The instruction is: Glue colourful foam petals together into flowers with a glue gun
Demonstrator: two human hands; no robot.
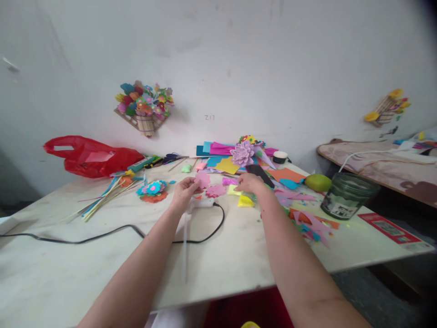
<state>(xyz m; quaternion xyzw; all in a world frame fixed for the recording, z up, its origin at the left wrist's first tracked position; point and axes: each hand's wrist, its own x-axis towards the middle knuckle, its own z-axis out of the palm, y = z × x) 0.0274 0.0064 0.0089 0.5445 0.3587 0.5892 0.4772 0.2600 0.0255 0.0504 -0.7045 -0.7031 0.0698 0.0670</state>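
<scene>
A pink scalloped flower cutout is pinched in the fingertips of my left hand, just above the table. Close beside it, a second pink flower cutout lies flat. My right hand is bent down with its fingers together at a pale yellow piece; what they grip, if anything, is hidden. A brighter yellow piece lies just below that hand. Between my forearms a white glue gun rests on its side, with a clear glue stick pointing toward me.
Layered blue and orange flowers and thin stems lie left, before a red plastic bag. Coloured sheets, a lilac flower and a dark phone sit behind. Scraps and a green jar stand right. A black cord crosses the table.
</scene>
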